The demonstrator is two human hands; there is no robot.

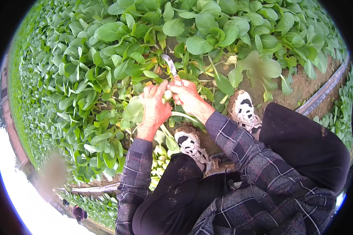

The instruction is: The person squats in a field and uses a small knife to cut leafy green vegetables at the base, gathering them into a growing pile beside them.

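Note:
My left hand [154, 107] is closed around a head of bok choy [167, 95], its pale base showing between the two hands and its leaves spreading to the left. In my right hand [189, 98] is a small sickle [169, 64], with the curved metal blade pointing away from me over the plants. The fingertips of both hands meet or nearly meet at the bok choy base. Standing bok choy plants [206, 44] surround the blade, some with yellowed lower leaves. My right fingers partly cover the sickle's handle.
Several cut bok choy heads [161, 158] lie by my left leg. My muddy white sneakers [191, 144] rest on soil close behind the hands. A pale pipe or hose [323, 88] borders the bed at right. Far off at lower left is another person [79, 213].

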